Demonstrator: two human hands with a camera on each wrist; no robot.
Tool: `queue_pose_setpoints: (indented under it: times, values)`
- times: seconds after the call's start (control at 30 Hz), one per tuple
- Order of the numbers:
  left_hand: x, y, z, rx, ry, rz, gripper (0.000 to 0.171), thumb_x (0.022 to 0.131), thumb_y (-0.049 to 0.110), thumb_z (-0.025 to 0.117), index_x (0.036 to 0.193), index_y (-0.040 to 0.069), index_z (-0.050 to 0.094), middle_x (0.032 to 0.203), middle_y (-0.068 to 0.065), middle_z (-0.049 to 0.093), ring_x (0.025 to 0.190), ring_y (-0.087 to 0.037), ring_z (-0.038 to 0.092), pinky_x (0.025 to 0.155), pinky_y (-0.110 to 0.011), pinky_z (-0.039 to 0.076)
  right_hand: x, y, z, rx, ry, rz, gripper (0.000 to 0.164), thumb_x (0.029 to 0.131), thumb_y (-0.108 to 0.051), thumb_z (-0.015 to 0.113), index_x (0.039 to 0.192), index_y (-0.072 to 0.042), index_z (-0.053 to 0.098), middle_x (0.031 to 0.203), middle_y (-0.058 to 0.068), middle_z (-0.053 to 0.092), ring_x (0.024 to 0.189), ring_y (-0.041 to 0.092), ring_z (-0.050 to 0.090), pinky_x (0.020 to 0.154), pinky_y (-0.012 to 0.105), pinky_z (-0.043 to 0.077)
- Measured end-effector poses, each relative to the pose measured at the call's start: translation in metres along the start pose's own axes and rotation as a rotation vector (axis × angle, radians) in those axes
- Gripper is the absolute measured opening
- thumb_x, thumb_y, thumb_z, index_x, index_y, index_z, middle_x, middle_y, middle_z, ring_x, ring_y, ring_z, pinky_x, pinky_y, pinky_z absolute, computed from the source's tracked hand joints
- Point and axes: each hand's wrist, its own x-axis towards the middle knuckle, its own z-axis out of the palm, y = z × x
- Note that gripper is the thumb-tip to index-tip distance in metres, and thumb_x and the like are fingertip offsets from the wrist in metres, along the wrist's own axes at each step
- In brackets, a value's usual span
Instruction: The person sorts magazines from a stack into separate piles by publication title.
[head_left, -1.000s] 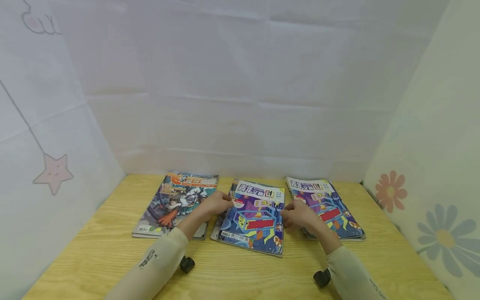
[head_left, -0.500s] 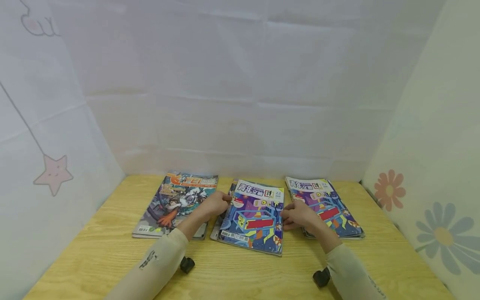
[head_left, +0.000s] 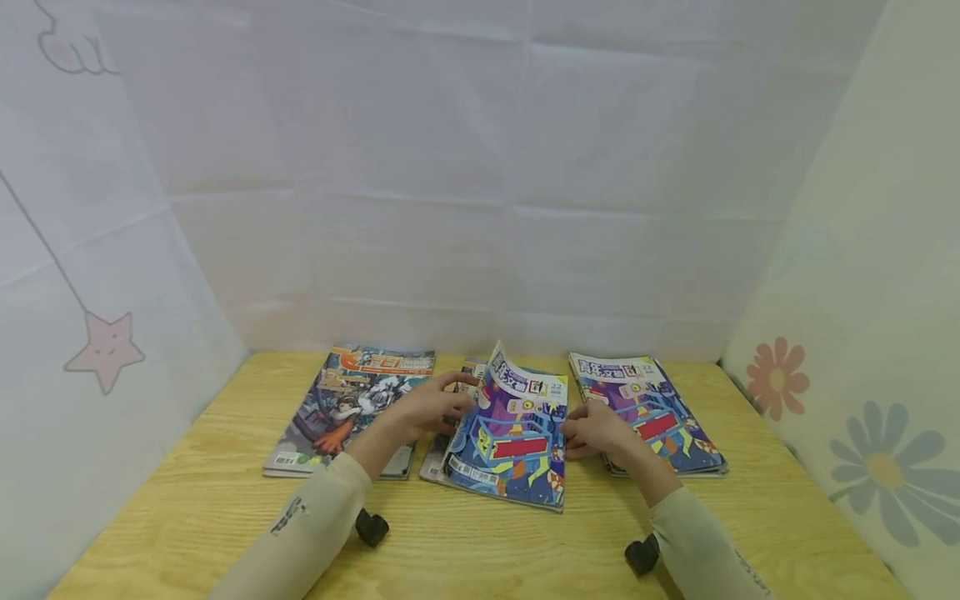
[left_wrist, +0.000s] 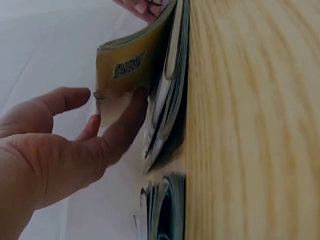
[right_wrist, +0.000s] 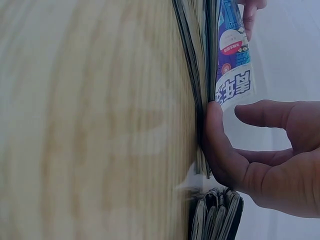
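Loosely spread, the left hand [head_left: 426, 409] is propping the magazine's [head_left: 516, 446] left long edge, the right hand [head_left: 597, 430] touching its right.

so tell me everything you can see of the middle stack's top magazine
The magazine is purple and blue, with a red panel, a Chinese title on white and a barcode. It looks like paper; its underside shows a QR code. It lies askew on other magazines, left side bent upward, a finger of the left hand beneath. The right hand is at its right edge.
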Motion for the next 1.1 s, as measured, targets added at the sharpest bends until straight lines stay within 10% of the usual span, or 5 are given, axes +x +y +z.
queue_pose_setpoints:
  times: [0.13,0.37,0.6,1.1]
  values:
    - [-0.001,0.004,0.006,-0.042,-0.067,0.024,0.059,0.097,0.004,0.065,0.15,0.019,0.042,0.112,-0.015,0.056,0.073,-0.019,0.048,0.063,-0.039,0.042,0.0,0.002,-0.001,0.008,0.003,-0.002,0.042,0.101,-0.004,0.061,0.133,0.019,0.048,0.103,0.027,0.064,0.084,0.032,0.069,0.072,0.041,0.061]
    - [-0.005,0.008,0.012,-0.111,0.02,0.039,0.066,0.089,-0.011,0.06,0.146,0.013,0.039,0.135,-0.024,0.054,0.069,-0.019,0.051,0.053,-0.035,0.031,-0.001,0.005,-0.001,0.05,0.004,0.011,0.045,0.101,-0.006,0.06,0.137,0.018,0.045,0.104,0.027,0.064,0.084,0.032,0.07,0.072,0.041,0.061]
    - [-0.007,0.017,0.016,-0.14,0.054,0.084,0.074,0.084,-0.017,0.057,0.148,0.013,0.034,0.124,-0.02,0.065,0.092,-0.033,0.069,0.066,-0.04,0.057,-0.001,0.001,-0.002,0.033,0.013,0.03,0.057,0.102,-0.008,0.06,0.146,0.017,0.035,0.104,0.026,0.066,0.085,0.032,0.07,0.072,0.042,0.061]
    - [0.016,0.038,0.041,-0.344,0.075,0.153,0.071,0.087,-0.019,0.054,0.146,0.016,0.036,0.133,-0.021,0.058,0.088,-0.027,0.063,0.067,-0.039,0.056,-0.019,-0.035,-0.049,-0.017,0.077,-0.089,0.065,0.107,-0.022,0.053,0.156,0.008,0.022,0.142,0.031,0.046,0.122,0.041,0.056,0.099,0.05,0.05]
